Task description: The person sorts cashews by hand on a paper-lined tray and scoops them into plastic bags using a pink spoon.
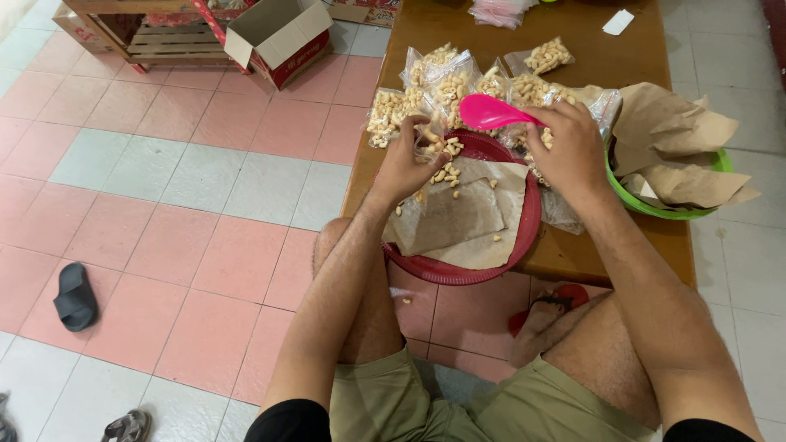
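Just above the middle of the frame, the right hand (573, 151) is closed around the handle of a bright pink plastic scoop (490, 112), its glossy oval bowl pointing left over the red round tray (458, 270), while the left hand (407, 164) pinches the mouth of a small clear bag (427, 143) with curled fingers. Pale, short curled snack pieces (446, 172) lie scattered on the brown paper (467, 217) lining the tray. Filled clear bags (442, 78) crowd the wooden table (573, 41) behind, and a green basin (655, 209) holding crumpled paper sits at the right.

Pink scoop (489, 111), red tray (458, 270), green basin (647, 206)
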